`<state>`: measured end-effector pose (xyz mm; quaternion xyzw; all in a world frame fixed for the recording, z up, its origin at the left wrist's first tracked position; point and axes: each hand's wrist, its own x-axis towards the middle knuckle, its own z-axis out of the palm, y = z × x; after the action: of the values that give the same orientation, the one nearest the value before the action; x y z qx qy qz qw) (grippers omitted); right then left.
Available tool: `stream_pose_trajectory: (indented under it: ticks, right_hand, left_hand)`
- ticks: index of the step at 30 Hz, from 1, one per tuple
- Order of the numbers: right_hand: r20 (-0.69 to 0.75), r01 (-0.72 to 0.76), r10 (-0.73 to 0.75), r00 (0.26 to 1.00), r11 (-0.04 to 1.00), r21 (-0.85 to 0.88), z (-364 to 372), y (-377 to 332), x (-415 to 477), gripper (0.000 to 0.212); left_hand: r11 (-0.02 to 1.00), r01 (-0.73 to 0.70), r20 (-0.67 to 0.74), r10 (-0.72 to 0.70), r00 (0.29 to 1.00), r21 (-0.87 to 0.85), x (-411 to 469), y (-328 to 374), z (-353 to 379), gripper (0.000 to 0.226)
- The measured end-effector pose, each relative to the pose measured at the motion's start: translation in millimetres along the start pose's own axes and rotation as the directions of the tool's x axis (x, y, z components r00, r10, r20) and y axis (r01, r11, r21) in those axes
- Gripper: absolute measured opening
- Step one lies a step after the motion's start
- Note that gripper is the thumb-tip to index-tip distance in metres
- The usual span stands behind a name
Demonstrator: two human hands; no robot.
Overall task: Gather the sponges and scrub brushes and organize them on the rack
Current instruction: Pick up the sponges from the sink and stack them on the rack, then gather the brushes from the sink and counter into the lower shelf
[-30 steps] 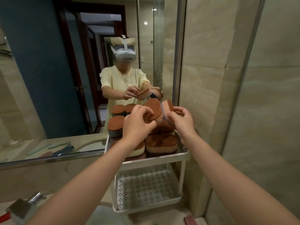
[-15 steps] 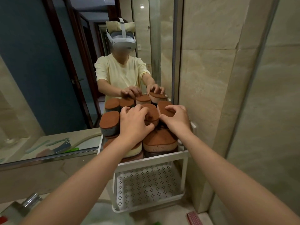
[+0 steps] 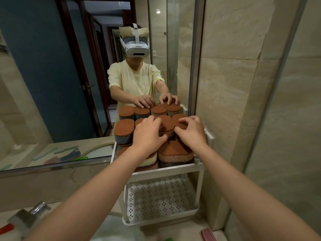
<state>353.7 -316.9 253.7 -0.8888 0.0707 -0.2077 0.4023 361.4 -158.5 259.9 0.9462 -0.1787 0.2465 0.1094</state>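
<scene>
Two hands work the top tier of the white rack [image 3: 166, 171], which stands against the mirror [image 3: 52, 84] in the wall corner.

Left of the fingers: one upright sponge [image 3: 124, 130], rust scouring face up, grey foam below, untouched at the tier's left edge.

Left hand [image 3: 147, 134]: palm down, fingers curled and slightly spread over a rust-topped sponge, thumb reaching toward the middle. It presses rather than clamps; a closed grip is not evident.

Between the two thumbs: the centre sponge [image 3: 166, 126], upright, touched on both sides.

Right hand [image 3: 192, 131]: fingers arched and apart, tips resting on the right sponge [image 3: 178, 120]; no closed grip visible.

Below the fingers: a flat-lying sponge [image 3: 175, 153] on a lower layer, front right.

Handling judgement: sponges look light, soft and compressible; the abrasive top should give friction. Best hold is probably across the foam sides, gently, since a tight-packed row could tip or spring out if squeezed.

Hard to make out: sponges under the left palm are mostly covered, so their count is uncertain. The lower shelf [image 3: 161, 199] shows perforated plastic only. No scrub brushes identifiable on the rack; a reddish item [image 3: 208, 235] at the bottom edge is cut off, identity unclear.
</scene>
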Motion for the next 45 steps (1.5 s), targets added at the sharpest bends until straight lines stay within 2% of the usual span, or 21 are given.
stream_pose_trajectory:
  ticks: [3,7,12,16,21,27,35,45]
  right_hand:
    - [0.015,0.0,0.0,1.0,1.0,0.014,-4,-5,-5,0.039]
    - [-0.044,0.089,-0.087,0.995,0.994,0.062,-7,-15,-24,0.04]
    - [-0.094,0.208,-0.191,0.977,0.947,0.246,-3,-40,-58,0.037]
    - [-0.065,0.296,-0.291,0.954,0.899,0.323,11,-62,-90,0.033]
    - [0.025,0.319,-0.364,0.931,0.844,0.43,37,-86,-134,0.033]
    - [0.139,0.257,-0.374,0.917,0.82,0.511,77,-97,-184,0.033]
    - [0.309,0.177,-0.368,0.877,0.845,0.504,131,-93,-244,0.035]
    - [0.54,0.036,-0.327,0.775,0.877,0.479,208,-102,-309,0.033]
  left_hand:
    - [0.997,0.011,-0.014,-0.012,1.0,-0.08,-6,-2,-5,0.041]
    - [0.963,0.061,-0.049,-0.076,0.996,-0.262,-24,-2,-18,0.042]
    - [0.798,0.138,-0.15,-0.274,0.95,-0.587,-61,-4,-38,0.025]
    - [0.699,0.153,-0.203,-0.398,0.895,-0.699,-96,-13,-51,0.018]
    - [0.635,0.222,-0.192,-0.516,0.835,-0.74,-143,-38,-63,0.019]
    - [0.598,0.325,-0.154,-0.611,0.777,-0.733,-203,-67,-65,0.019]
    - [0.559,0.475,-0.093,-0.707,0.701,-0.68,-276,-100,-52,0.021]
    - [0.43,0.663,-0.011,-0.843,0.538,-0.613,-369,-151,-45,0.023]
